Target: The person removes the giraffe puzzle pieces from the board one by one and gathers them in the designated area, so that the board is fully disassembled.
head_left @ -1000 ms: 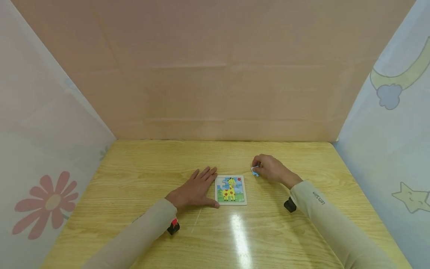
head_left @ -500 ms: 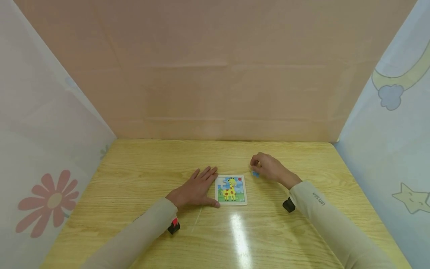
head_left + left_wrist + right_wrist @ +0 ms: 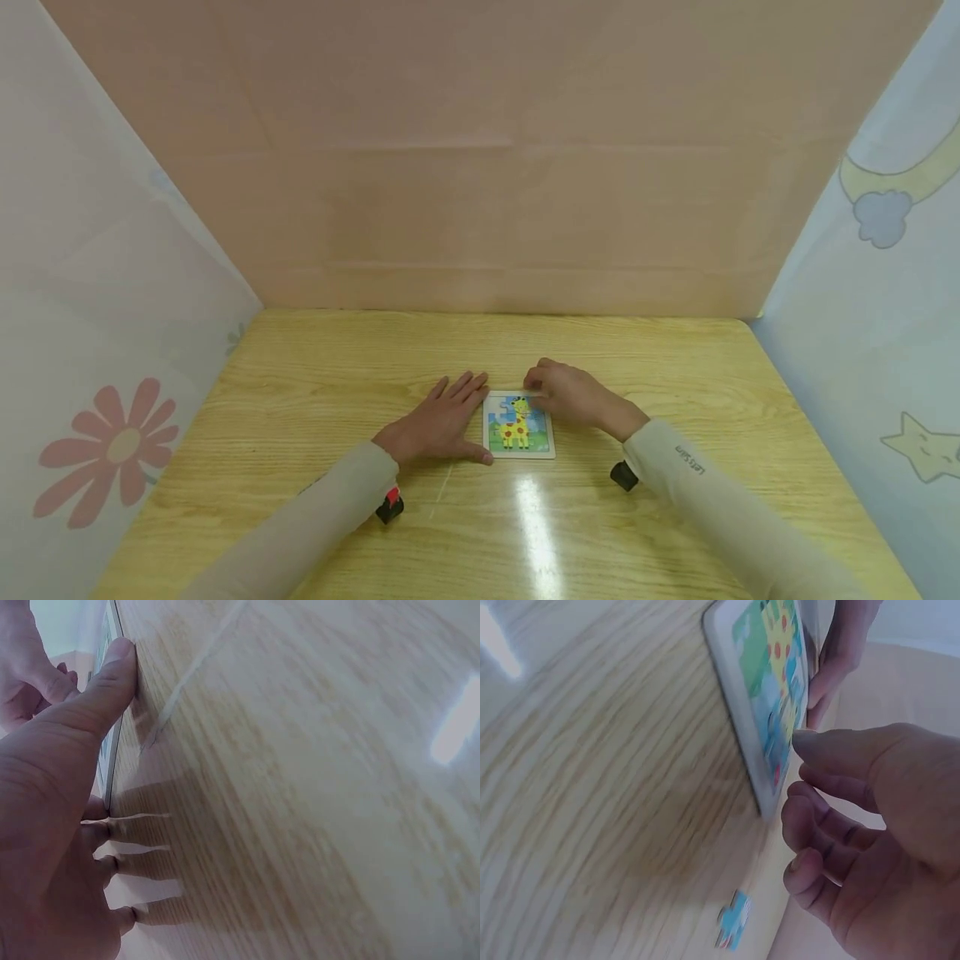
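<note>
A giraffe jigsaw puzzle (image 3: 517,425) in a white frame lies on the table, with a pale gap in its upper left part. My left hand (image 3: 442,421) rests spread along its left side, the thumb near the lower left corner. The right hand (image 3: 570,398) is over its upper right corner, fingers bent; in the right wrist view the thumb tip (image 3: 806,742) overlaps the board. I cannot tell whether a piece sits between thumb and forefinger. A loose blue puzzle piece (image 3: 735,921) lies on the wood, apart from the fingertips; in the head view it is hidden.
The wooden table (image 3: 337,358) ends at a tan backdrop (image 3: 450,208). Pale printed panels stand at both sides, with a pink flower (image 3: 112,446) at left and a star (image 3: 926,446) at right. Black wrist cameras sit under both sleeves.
My right hand has moved left and slightly toward me, from the loose blue piece to the puzzle's upper right corner. The left hand has stayed at the frame.
</note>
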Tool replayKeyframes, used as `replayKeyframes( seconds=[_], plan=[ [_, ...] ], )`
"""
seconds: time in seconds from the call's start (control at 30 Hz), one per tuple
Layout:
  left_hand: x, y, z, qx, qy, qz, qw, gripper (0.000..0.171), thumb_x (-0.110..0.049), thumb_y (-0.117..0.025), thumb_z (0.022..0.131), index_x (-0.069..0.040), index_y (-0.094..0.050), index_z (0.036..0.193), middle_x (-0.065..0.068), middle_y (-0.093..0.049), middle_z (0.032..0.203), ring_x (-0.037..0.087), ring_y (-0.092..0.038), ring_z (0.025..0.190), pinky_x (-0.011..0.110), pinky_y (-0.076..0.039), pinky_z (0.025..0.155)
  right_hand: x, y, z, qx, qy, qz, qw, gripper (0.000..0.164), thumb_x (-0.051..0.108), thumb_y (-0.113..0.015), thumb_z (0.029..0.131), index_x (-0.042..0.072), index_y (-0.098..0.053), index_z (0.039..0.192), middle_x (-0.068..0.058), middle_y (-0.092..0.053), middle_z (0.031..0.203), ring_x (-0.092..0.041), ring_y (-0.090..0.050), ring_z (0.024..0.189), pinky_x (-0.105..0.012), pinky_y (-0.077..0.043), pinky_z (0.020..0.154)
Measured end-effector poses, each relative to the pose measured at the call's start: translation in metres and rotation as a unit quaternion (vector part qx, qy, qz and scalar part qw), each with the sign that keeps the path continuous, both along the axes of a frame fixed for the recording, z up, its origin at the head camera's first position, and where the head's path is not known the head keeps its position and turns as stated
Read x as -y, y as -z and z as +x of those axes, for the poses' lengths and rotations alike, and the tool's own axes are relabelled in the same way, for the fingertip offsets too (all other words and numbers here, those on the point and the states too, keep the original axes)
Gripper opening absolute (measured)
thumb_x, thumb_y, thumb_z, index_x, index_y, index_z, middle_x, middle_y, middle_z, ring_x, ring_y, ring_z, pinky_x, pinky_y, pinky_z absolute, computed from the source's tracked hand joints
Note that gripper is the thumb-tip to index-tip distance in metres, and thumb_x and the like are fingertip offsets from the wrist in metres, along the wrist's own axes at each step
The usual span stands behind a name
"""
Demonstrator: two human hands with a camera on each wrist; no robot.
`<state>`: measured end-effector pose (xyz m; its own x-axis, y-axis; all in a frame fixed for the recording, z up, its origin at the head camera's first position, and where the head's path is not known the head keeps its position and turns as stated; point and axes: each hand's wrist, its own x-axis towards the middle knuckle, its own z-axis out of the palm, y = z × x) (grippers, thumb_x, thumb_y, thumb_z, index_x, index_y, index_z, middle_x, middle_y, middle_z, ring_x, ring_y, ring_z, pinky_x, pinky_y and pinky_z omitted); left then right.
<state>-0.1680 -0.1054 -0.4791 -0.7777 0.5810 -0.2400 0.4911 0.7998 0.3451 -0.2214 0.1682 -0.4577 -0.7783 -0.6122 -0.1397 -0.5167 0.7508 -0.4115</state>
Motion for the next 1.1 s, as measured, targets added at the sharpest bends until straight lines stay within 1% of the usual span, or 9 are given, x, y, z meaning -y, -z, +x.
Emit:
replayKeyframes(
  seconds=[0.2,0.37,0.47,0.63,0.87,0.93,1.1],
  plan=[
    [0.0,0.001,-0.001,-0.002,0.005,0.0,1.0,0.116,-0.079,-0.065,0.09,-0.01,-0.02,0.172,0.004,-0.005,0.183,0.028,-0.004,0.171,0.061,-0.01,0.137,0.011,-0.002,0.004,0.006,-0.021,0.014,1.0,0.028,0.024,-0.077,0.1,0.013,-0.075,0.125,0.001,-0.067,0.115,-0.011,-0.067,0.098,-0.037,-0.06,0.088],
    [-0.001,0.002,-0.002,-0.005,0.003,-0.006,1.0,0.116,-0.08,-0.065,0.089,-0.01,-0.022,0.172,0.004,-0.006,0.183,0.028,-0.004,0.171,0.061,-0.011,0.137,0.017,-0.004,0.006,0.011,-0.022,0.014,1.0,0.035,0.029,-0.079,0.098,0.011,-0.074,0.128,0.0,-0.067,0.117,-0.016,-0.07,0.102,-0.04,-0.062,0.09],
    [-0.001,0.002,-0.001,-0.003,0.001,-0.008,1.0,0.117,-0.08,-0.065,0.089,-0.01,-0.022,0.172,0.004,-0.006,0.183,0.028,-0.004,0.171,0.061,-0.01,0.137,0.019,-0.003,0.007,0.016,-0.024,0.011,1.0,0.036,0.03,-0.079,0.098,0.011,-0.073,0.127,-0.001,-0.067,0.118,-0.019,-0.071,0.105,-0.042,-0.062,0.091],
    [-0.001,0.001,-0.001,-0.001,0.002,-0.007,1.0,0.117,-0.079,-0.066,0.089,-0.01,-0.021,0.172,0.004,-0.006,0.183,0.029,-0.005,0.171,0.061,-0.01,0.137,0.022,-0.002,0.007,0.023,-0.027,0.011,0.999,0.033,0.029,-0.08,0.098,0.011,-0.073,0.125,-0.002,-0.066,0.117,-0.02,-0.07,0.105,-0.043,-0.062,0.092],
    [0.0,0.001,0.0,-0.002,0.001,-0.007,1.0,0.116,-0.079,-0.066,0.089,-0.01,-0.021,0.172,0.003,-0.006,0.183,0.029,-0.004,0.171,0.061,-0.01,0.137,0.024,-0.001,0.008,0.023,-0.027,0.011,0.999,0.029,0.026,-0.079,0.098,0.011,-0.074,0.121,-0.001,-0.066,0.115,-0.017,-0.067,0.102,-0.041,-0.06,0.093],
    [0.0,0.002,0.0,-0.004,0.001,-0.006,1.0,0.116,-0.079,-0.067,0.089,-0.01,-0.022,0.171,0.004,-0.007,0.183,0.029,-0.005,0.171,0.061,-0.01,0.137,0.025,-0.002,0.009,0.026,-0.028,0.011,0.999,0.028,0.025,-0.078,0.098,0.011,-0.073,0.123,-0.002,-0.066,0.116,-0.018,-0.068,0.103,-0.042,-0.06,0.093],
    [0.0,0.002,-0.001,-0.008,0.006,-0.005,0.9999,0.116,-0.079,-0.066,0.089,-0.009,-0.023,0.171,0.005,-0.008,0.183,0.03,-0.006,0.171,0.062,-0.012,0.136,0.027,-0.003,0.008,0.033,-0.051,0.007,0.998,0.028,0.02,-0.076,0.1,0.013,-0.073,0.127,-0.005,-0.065,0.118,-0.02,-0.067,0.103,-0.042,-0.061,0.09]
  ],
)
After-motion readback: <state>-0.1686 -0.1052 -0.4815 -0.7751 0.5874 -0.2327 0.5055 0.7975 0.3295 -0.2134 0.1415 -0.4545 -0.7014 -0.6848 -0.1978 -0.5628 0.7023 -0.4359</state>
